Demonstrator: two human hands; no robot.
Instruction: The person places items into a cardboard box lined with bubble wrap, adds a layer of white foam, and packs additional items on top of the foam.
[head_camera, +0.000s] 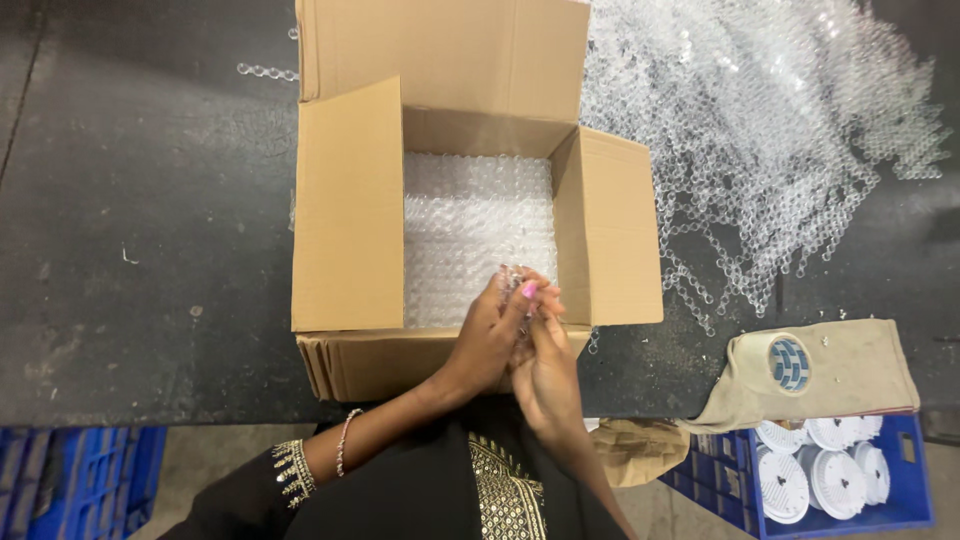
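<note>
Your left hand (487, 335) and right hand (545, 365) meet over near edge of open brown cardboard box (350, 210) on dark bench (140, 230). Fingers of both pinched together on small clear bead piece (518, 290). Clear beaded layer (470, 225) lies just beyond fingertips, inside box.

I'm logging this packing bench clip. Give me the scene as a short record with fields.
surface: dark workbench
container: open cardboard box, flaps out, filled with clear bead strings
left hand: left hand pinching a small bunch of clear beads over the box's near edge
right hand: right hand pressed against the left, on the same bunch
loose stock: heap of clear bead chains right of the box
nearby: tan cloth; blue crate with white discs
</note>
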